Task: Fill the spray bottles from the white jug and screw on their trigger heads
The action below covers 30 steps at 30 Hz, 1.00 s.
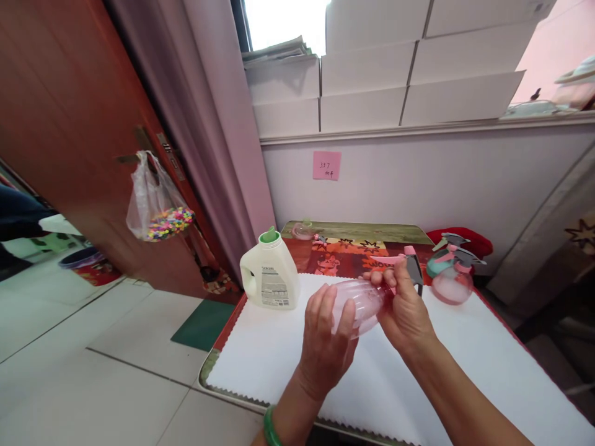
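Observation:
A translucent pink spray bottle (357,305) lies tilted on its side in the air above the white-covered table, between both my hands. My left hand (323,334) is wrapped round the bottle's body. At the neck, my right hand (404,303) grips the pink and grey spray head (409,265), with the thumb on top. The spray head meets the bottle, but my fingers hide the joint. To the left stands an uncapped cream detergent jug (272,272) with a green spout. Right of my hands is another pink spray bottle (452,282), upright and holding pale liquid.
Behind that bottle stands a teal spray bottle (436,263), near a red object (469,238). A small clear round bottle (303,230) sits at the table's back left. White boxes (365,71) are stacked on the ledge. A bag of colourful beads (160,210) hangs from the door handle.

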Each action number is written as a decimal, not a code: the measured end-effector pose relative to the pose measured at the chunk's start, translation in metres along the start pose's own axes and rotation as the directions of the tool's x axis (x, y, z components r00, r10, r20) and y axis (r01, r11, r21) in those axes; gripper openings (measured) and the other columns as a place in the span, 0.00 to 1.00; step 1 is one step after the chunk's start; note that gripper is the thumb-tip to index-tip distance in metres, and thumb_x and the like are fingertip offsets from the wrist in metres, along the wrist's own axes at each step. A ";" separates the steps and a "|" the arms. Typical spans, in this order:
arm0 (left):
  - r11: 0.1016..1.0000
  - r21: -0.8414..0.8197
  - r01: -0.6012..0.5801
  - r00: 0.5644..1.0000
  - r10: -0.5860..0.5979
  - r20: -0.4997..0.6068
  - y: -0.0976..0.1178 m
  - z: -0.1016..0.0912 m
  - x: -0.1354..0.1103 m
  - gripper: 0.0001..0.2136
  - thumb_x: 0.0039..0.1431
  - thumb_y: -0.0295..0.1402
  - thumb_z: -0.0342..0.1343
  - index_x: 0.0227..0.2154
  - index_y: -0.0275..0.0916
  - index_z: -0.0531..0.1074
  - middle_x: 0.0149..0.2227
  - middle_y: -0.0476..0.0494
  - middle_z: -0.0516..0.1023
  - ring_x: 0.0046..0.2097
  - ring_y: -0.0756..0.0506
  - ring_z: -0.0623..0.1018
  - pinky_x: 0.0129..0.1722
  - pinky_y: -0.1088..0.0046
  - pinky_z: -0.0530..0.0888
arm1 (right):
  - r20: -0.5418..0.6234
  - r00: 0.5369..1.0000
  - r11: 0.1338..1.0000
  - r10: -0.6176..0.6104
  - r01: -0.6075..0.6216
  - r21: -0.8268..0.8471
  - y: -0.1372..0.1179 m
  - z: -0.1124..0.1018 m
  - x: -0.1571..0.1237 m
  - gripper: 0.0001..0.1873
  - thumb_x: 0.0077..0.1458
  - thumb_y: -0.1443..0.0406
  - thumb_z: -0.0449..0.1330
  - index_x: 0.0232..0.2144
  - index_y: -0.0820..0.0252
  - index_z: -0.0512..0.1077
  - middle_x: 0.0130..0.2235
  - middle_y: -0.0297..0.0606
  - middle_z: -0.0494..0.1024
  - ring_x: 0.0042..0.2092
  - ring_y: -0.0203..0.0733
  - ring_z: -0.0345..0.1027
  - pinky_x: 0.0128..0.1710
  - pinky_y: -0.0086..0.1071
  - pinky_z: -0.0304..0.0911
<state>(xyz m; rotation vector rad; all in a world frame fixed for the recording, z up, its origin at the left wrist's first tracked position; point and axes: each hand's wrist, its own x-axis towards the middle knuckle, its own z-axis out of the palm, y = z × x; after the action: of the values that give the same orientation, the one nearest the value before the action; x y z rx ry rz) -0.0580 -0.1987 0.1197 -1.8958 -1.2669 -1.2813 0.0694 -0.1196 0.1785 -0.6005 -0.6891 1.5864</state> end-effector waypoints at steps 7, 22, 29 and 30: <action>-0.243 -0.519 0.819 0.460 -0.261 0.849 0.004 -0.014 0.009 0.31 0.53 0.58 0.58 0.51 0.39 0.65 0.45 0.32 0.79 0.40 0.37 0.82 0.36 0.62 0.78 | 0.309 0.947 0.985 0.088 -0.038 -0.165 -0.019 -0.010 -0.003 0.35 0.45 0.38 0.67 0.13 0.54 0.55 0.20 0.32 0.69 0.32 0.43 0.71 0.44 0.44 0.73; 0.983 0.018 0.184 0.977 -0.185 0.111 0.004 0.011 -0.008 0.36 0.54 0.45 0.67 0.63 0.42 0.61 0.61 0.28 0.71 0.62 0.30 0.71 0.62 0.46 0.62 | -0.082 0.996 0.992 -0.018 0.007 -0.128 0.009 0.011 -0.004 0.28 0.46 0.43 0.69 0.18 0.56 0.65 0.24 0.32 0.75 0.31 0.38 0.72 0.36 0.32 0.69; 0.204 -0.449 0.870 0.493 -0.361 0.792 0.001 -0.002 -0.001 0.38 0.43 0.46 0.71 0.57 0.40 0.68 0.51 0.33 0.77 0.50 0.33 0.78 0.49 0.55 0.74 | 0.085 0.983 0.960 0.163 -0.138 -0.242 -0.012 -0.002 0.012 0.31 0.45 0.42 0.69 0.16 0.57 0.61 0.28 0.35 0.78 0.36 0.40 0.75 0.39 0.32 0.70; -0.046 -0.401 0.915 0.385 -0.196 0.902 -0.002 -0.005 -0.004 0.36 0.43 0.48 0.71 0.55 0.39 0.70 0.49 0.33 0.78 0.48 0.34 0.79 0.46 0.57 0.75 | 0.123 0.979 0.965 0.163 -0.132 -0.225 -0.021 -0.005 0.018 0.33 0.44 0.41 0.69 0.16 0.57 0.59 0.27 0.34 0.77 0.35 0.39 0.74 0.38 0.32 0.71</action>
<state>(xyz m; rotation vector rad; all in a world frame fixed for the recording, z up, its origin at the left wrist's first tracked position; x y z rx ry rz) -0.0622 -0.2041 0.1181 -2.8411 -2.3228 -2.4732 0.0852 -0.0991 0.1909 -0.7178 -0.9502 1.7173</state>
